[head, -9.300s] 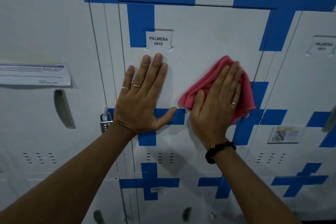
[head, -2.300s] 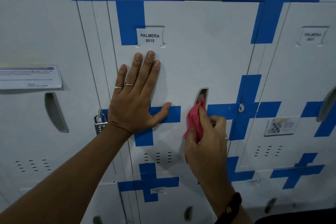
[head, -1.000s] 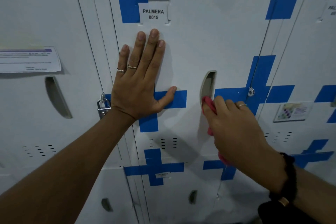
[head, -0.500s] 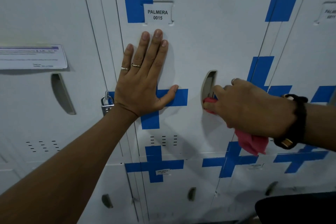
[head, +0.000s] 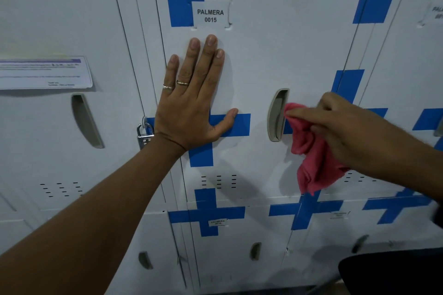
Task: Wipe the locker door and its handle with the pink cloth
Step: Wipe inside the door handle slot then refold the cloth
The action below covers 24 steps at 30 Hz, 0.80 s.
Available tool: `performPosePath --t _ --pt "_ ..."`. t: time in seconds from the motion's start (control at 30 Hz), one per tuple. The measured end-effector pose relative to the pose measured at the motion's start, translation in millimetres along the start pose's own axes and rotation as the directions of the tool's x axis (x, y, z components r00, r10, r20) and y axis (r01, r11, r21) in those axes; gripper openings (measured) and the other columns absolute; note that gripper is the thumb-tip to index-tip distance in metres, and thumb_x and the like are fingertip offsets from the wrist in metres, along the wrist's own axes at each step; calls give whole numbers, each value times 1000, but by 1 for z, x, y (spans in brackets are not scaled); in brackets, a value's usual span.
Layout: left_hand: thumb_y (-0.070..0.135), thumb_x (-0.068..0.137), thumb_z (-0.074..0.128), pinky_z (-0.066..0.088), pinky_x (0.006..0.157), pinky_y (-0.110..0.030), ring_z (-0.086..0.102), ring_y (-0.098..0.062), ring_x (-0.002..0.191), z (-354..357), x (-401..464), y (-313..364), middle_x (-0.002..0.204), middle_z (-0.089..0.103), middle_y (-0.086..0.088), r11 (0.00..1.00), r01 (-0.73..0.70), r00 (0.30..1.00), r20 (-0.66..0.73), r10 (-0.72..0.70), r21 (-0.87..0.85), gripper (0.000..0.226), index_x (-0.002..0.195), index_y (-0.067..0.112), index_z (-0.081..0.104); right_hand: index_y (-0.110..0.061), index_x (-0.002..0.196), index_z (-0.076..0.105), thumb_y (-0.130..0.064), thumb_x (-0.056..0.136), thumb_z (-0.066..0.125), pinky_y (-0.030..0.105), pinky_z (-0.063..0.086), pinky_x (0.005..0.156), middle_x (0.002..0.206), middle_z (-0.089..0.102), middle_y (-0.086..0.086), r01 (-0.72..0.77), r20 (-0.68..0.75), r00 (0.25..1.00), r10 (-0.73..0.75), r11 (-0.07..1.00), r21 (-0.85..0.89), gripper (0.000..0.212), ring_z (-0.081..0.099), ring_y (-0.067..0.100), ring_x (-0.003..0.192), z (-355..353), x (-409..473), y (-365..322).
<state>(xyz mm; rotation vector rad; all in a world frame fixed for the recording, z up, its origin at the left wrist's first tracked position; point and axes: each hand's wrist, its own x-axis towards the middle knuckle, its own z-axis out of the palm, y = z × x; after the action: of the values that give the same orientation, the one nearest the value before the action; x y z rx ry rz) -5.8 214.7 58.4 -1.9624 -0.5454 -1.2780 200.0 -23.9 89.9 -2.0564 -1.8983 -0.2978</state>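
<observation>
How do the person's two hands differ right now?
The left hand lies flat and open on the locker door, fingers spread upward; the right hand is curled, pinching the pink cloth beside the handle. The left hand shows two rings; on the right hand none shows. The left hand holds nothing. Both reach toward the same door.

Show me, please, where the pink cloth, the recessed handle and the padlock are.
pink cloth [head: 311, 155]: head view, on the hanging folds below the right hand.
recessed handle [head: 275, 115]: head view, on the grey hollow of the door marked 0015.
padlock [head: 144, 137]: head view, on its metal body.
</observation>
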Motion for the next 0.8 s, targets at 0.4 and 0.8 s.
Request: performPosePath --t 0.4,0.8 --pt "68 99 48 14 133 -57 25 -41 161 0 -1 0 173 29 -20 1000 2 1000 9 -2 -7 96 166 2 28 -24 157 17 -26 92 71 31 57 79 113 45 0 -341 114 936 334 939 48 84 58 13 90 76 2 -58" --pt "68 98 49 14 134 -57 23 -40 163 -4 1 0 174 26 -19 998 23 997 76 -18 -62 97 166 3 27 -16 144 45 -20 101 55 31 50 76 107 53 4 -396 44 918 394 917 50 44 55 18 87 66 12 -67"
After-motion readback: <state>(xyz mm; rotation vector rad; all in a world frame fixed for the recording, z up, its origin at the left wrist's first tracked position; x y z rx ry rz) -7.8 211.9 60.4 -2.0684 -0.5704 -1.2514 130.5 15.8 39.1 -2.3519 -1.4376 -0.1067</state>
